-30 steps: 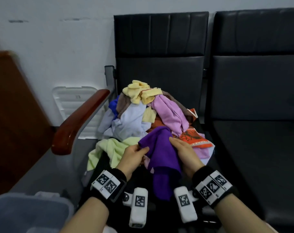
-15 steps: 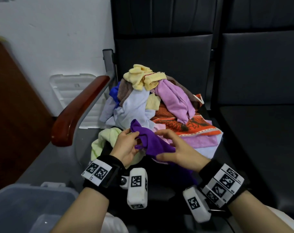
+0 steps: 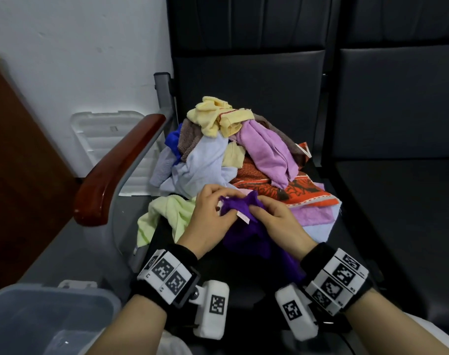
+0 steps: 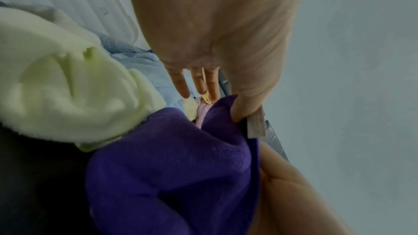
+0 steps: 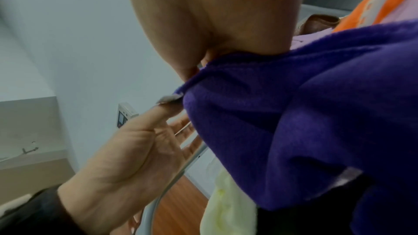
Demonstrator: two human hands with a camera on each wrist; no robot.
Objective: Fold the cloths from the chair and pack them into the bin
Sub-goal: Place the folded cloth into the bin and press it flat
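At lower left sits a translucent grey plastic bin. In the centre, the left hand pinches the fuzzy deep-purple fleece cloth near its small white tag, apparently thumb against forefinger. The right hand grips the same bunched edge, knuckles up, over the black padded chair.

No readable text anywhere; the purple cloth's small tag, between both hands, shows no legible print.
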